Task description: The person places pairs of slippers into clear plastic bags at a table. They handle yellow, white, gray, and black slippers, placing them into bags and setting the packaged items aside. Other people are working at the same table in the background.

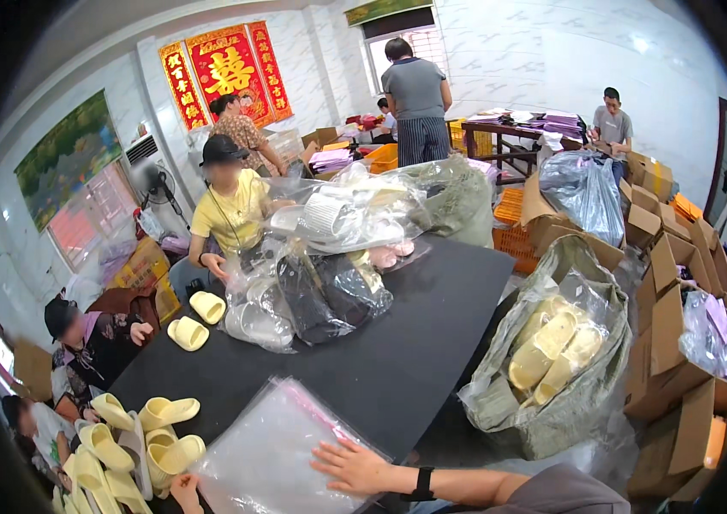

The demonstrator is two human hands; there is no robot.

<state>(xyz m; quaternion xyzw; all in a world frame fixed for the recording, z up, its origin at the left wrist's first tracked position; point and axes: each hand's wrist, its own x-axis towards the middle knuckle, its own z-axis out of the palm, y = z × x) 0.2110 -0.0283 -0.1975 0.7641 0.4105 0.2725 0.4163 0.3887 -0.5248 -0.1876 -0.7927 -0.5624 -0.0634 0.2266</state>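
Clear plastic bags (265, 458) lie flat at the near end of the black bench (432, 313), slanted, with one corner close to the bench's right edge. How many layers there are cannot be told. A pink strip (316, 409) runs along the side of the bags that faces that right edge.

The right hand (353, 467), a dark band (422, 484) on its wrist, rests palm down on the bags, fingers spread and gripping nothing. The left hand (183, 490) is at the bags' near left side, partly cut off by the lower rim of the view; whether its fingers pinch the film or only touch it, I cannot tell.

The film should be very light, limp and slippery, with no stiffness to hold a shape once lifted. Layers probably cling together, so a single one may be hard to part from the rest, and a hard pull could stretch or tear it. A free corner or side edge seems the best hold, pinched between thumb and fingertip, with the other palm pressing the remaining film to the bench. Grasping the middle would likely just crumple it.

Yellow slippers (106, 448) are heaped at the bench's near left corner, just beside the left hand. Two more slippers (188, 334) lie by the bench's left edge, next to filled bags (260, 317) toward the far end. Beyond the right edge is a sack (487, 390) with more slippers inside.
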